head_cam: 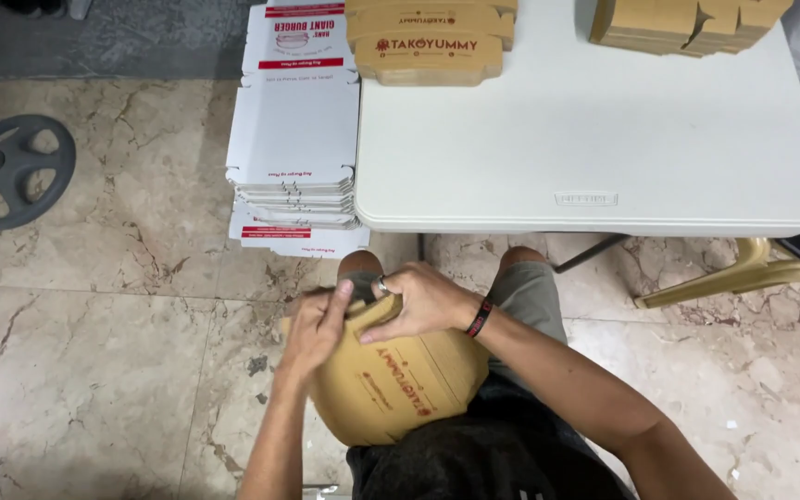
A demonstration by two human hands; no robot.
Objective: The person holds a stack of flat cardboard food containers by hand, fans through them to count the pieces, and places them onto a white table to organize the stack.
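Observation:
I hold a flat brown cardboard box blank (400, 384) with red print over my lap, below the table's front edge. My left hand (317, 326) grips its upper left corner, fingers curled over the edge. My right hand (423, 298), with a ring and a red-and-black wristband, presses on the top flap beside the left hand. Part of the blank's top edge is hidden under both hands.
A white folding table (594, 148) stands ahead, bearing a stack of brown box blanks (430, 42) and another brown stack (678, 23) at the far right. A pile of flat white boxes (296, 157) stands on the marble floor at left. A grey weight plate (11, 169) lies far left; a beige plastic chair (770, 264) is at right.

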